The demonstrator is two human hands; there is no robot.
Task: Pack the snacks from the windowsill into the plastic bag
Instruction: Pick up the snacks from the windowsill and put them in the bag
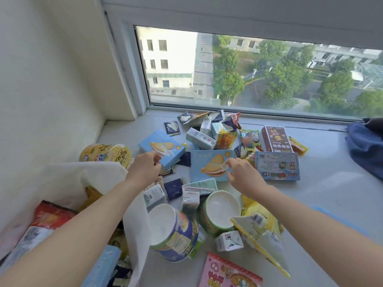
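Note:
Snacks lie scattered over the grey windowsill (323, 189). My left hand (145, 166) pinches the near edge of a light blue biscuit box (163, 147) at the pile's left. My right hand (241, 172) grips the right edge of a second, flat light blue biscuit box (209, 164) in the middle. The white plastic bag (68, 179) gapes open at lower left under my left arm, with a red packet (53, 216) and other packs inside. Two noodle cups (172, 233) (219, 212) lie on their sides near me.
Small milk cartons (200, 138), dark sachets and a brown box (276, 139) lie farther back by the window. A blue printed box (277, 165) sits right of my hand. A yellow tub (105, 155) stands at left, a pink packet (228, 272) in front, dark blue cloth (366, 146) at right.

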